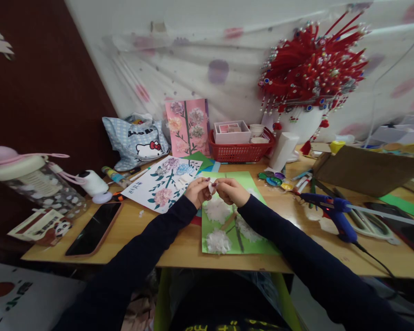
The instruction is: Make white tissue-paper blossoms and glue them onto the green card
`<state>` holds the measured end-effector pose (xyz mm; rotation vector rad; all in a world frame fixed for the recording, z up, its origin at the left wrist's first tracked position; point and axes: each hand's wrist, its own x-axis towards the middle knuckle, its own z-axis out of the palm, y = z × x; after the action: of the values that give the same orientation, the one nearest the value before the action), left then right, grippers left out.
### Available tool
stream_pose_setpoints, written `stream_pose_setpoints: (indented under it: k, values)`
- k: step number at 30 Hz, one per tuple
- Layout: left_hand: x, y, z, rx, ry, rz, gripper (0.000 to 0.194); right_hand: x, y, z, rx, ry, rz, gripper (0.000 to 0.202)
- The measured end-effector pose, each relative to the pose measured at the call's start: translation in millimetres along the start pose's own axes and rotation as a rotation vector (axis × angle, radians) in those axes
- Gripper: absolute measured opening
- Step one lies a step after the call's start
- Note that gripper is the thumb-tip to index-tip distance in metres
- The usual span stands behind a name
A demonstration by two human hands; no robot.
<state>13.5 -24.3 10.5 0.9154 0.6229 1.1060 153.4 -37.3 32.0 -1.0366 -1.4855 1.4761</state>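
Observation:
My left hand [197, 191] and my right hand [232, 190] meet at the fingertips over a green sheet [210, 231]. Pinched between them is a small white piece of paper [211, 188], its exact shape hard to make out. On the green sheet lie fluffy white paper flowers, one [218, 210] just below my hands and another [218, 241] near the front edge. A dark painted stem runs down the sheet, and my right forearm covers part of its right side. Left of my hands is a white sheet [148, 183] with painted leaves and pink, blue and purple flowers.
A blue glue gun [331, 209] with its cord lies on the right, beside pens [301, 182] and small paint pots [274, 179]. A red basket [241, 151] and a pink flower picture [188, 128] stand behind. At left are a phone [94, 229] and a bottle [37, 181].

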Motion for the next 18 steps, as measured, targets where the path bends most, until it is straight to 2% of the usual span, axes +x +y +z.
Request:
stream_pose_setpoints:
  k: [2, 4, 6, 8, 11, 15, 18]
  values:
    - [1.5, 1.0, -0.6, -0.027, 0.053, 0.052, 0.03, 1.7, 0.8, -0.6, -0.046, 0.054, 0.02, 0.029]
    - [1.8, 3.2, -0.4, -0.029, 0.093, 0.084, 0.033, 3.0, -0.4, -1.2, -0.034, 0.091, 0.107, 0.034]
    - [1.2, 5.4, 0.4, 0.004, 0.117, 0.103, 0.036, 3.2, -3.1, -1.9, 0.03, 0.045, 0.205, 0.038]
    - [0.5, 6.6, 1.5, 0.051, 0.138, 0.123, 0.038, 2.4, -5.7, -3.0, 0.1, -0.044, 0.24, 0.037]
    - [1.3, 6.4, 2.3, 0.068, 0.16, 0.15, 0.042, 1.1, -6.5, -4.2, 0.154, -0.079, 0.178, 0.031]
    - [3.6, 5.8, 1.8, 0.017, 0.174, 0.122, 0.044, 1.0, -3.6, -3.7, 0.106, -0.004, 0.066, 0.033]
    - [3.5, 5.8, 1.6, 0.085, 0.154, 0.099, 0.041, 0.9, -2.8, -2.9, 0.021, 0.016, 0.028, 0.03]
